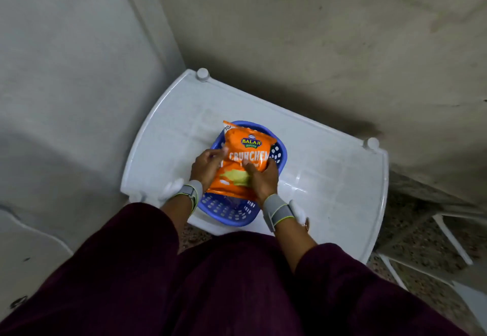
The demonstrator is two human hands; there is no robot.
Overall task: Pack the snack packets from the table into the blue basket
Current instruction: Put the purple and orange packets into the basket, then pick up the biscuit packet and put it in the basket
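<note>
An orange snack packet (245, 151) with white lettering lies across the top of the blue basket (226, 212), which stands on the white table (329, 177). My left hand (204, 168) grips the packet's left edge. My right hand (262, 180) presses on its lower right side, fingers curled over it. Both wrists wear grey bands. The packet covers most of the basket's inside, so what lies beneath it is hidden.
The white table stands in a corner between grey walls, with round pegs (202, 73) at its back corners. White frame parts (453, 240) lie on the speckled floor at the right. My dark maroon sleeves fill the foreground.
</note>
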